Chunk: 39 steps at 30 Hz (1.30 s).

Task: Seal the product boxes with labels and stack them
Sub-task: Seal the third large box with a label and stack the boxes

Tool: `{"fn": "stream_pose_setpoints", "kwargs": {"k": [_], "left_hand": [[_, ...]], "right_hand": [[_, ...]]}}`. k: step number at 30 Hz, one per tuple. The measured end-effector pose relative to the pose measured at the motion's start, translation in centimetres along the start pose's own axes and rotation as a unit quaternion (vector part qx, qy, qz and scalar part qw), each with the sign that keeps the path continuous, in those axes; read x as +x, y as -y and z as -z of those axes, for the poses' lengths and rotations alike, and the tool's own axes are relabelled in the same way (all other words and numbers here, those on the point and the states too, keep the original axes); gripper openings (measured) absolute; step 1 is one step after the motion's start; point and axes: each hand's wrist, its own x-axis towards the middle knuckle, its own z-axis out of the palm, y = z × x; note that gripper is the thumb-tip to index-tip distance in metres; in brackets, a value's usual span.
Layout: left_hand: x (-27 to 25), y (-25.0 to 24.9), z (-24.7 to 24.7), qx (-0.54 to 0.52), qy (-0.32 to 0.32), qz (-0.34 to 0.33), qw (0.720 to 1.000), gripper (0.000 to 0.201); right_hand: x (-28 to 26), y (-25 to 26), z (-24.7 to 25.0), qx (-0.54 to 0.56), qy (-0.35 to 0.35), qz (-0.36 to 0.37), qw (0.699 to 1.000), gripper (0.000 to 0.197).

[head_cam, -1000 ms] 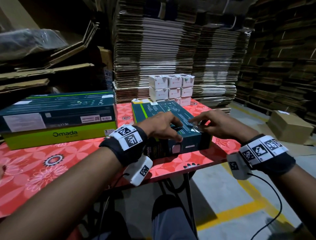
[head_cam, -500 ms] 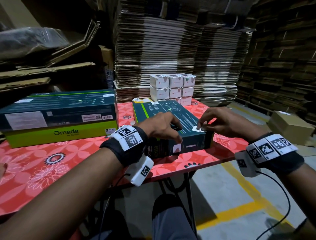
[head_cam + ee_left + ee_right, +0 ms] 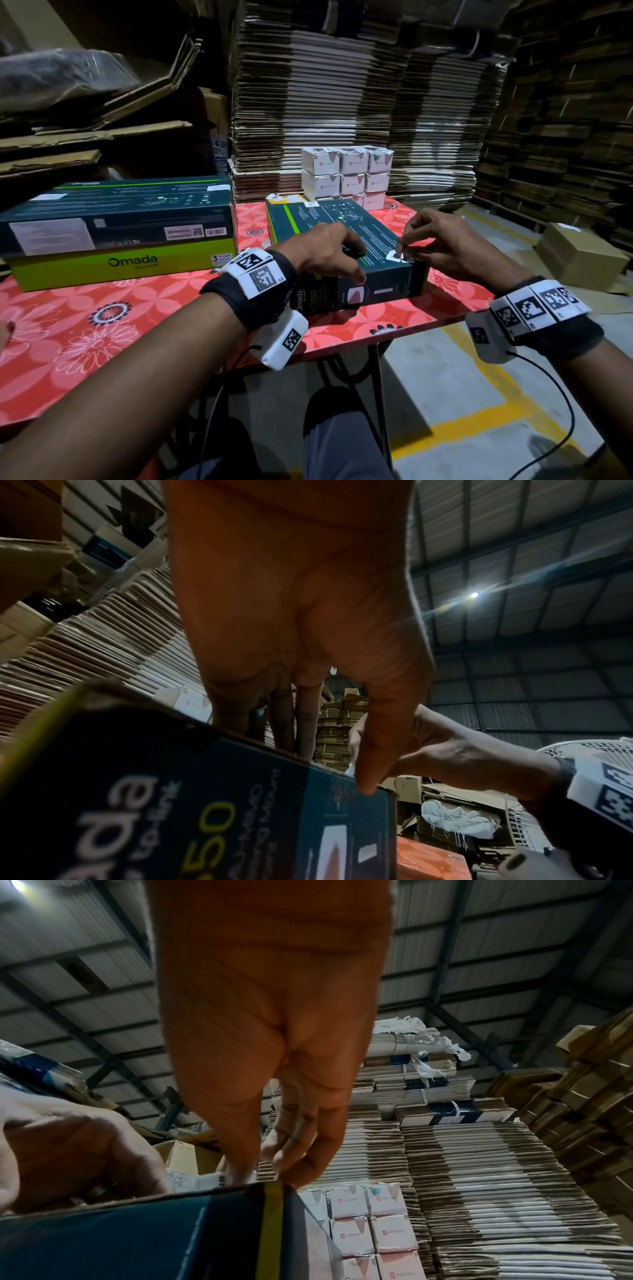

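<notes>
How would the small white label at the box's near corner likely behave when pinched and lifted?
The label is thin and small, so probably floppy and almost weightless. The right hand pinches it at its fingertips, suggesting it needs a fine grip. As a seal, it likely clings to fingers or box.

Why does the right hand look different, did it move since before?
Yes. The right hand has pulled back and lifted a little along the dark box, toward its near corner, and now pinches the white label there.

The left hand (image 3: 325, 251) covers part of the dark box's (image 3: 342, 222) top. Under the right hand's (image 3: 442, 245) fingertips the white label (image 3: 394, 256) is half hidden, its print too small to read. The bench (image 3: 102, 325) runs off the left edge.
</notes>
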Motion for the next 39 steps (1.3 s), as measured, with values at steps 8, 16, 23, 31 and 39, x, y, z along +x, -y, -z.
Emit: {"fn": "stream_pose_setpoints", "kwargs": {"k": [8, 16, 23, 31, 39], "left_hand": [[0.0, -0.1, 0.1, -0.002, 0.006, -0.001, 1.0, 0.063], [0.4, 0.5, 0.0, -0.113, -0.006, -0.002, 0.994, 0.07], [0.3, 0.9, 0.1, -0.09, -0.02, -0.037, 0.995, 0.021], [0.8, 1.4, -0.5, -0.136, -0.024, -0.037, 0.99, 0.02], [0.6, 1.3, -0.7, -0.2, -0.029, -0.025, 0.979, 0.026]], "right_hand": [[-0.2, -0.3, -0.2, 0.086, -0.09, -0.025, 0.992, 0.014], [0.8, 1.5, -1.0, 0.175, -0.039, -0.042, 0.983, 0.007], [1.2, 3.0, -1.8, 0.257, 0.005, -0.05, 0.965, 0.009], [1.4, 3.1, -2.4, 0.239, 0.016, -0.052, 0.969, 0.015], [1.4, 3.5, -2.6, 0.198, 0.012, -0.043, 0.979, 0.015]]}}
